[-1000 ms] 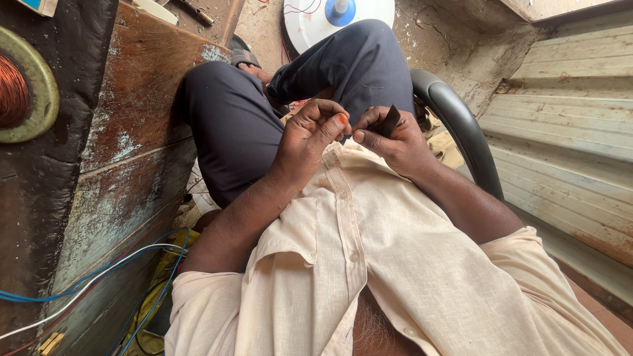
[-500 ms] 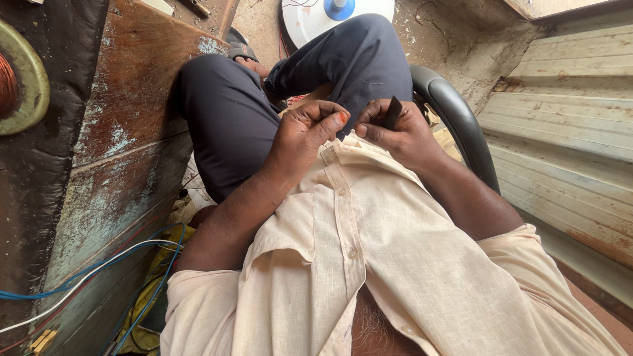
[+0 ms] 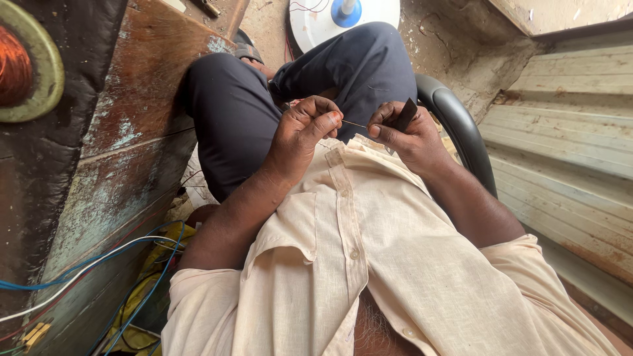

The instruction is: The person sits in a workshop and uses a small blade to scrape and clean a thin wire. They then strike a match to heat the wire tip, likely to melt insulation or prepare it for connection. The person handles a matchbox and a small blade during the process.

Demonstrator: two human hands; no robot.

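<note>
I sit with my legs in dark trousers stretched out and a cream shirt over my belly. My left hand pinches one end of a thin wire between thumb and forefinger. My right hand pinches the wire's other end and also grips a small flat black piece that sticks up between the fingers. The short stretch of wire runs nearly level between both hands, just above the shirt's collar.
A worn wooden and metal bench stands at my left, with a copper wire coil on a round spool. Blue and white cables hang below it. A black chair armrest curves at my right. A white fan body lies on the floor ahead.
My hands have drawn slightly apart, so a short length of thin wire now shows between them. The view has shifted a little.
</note>
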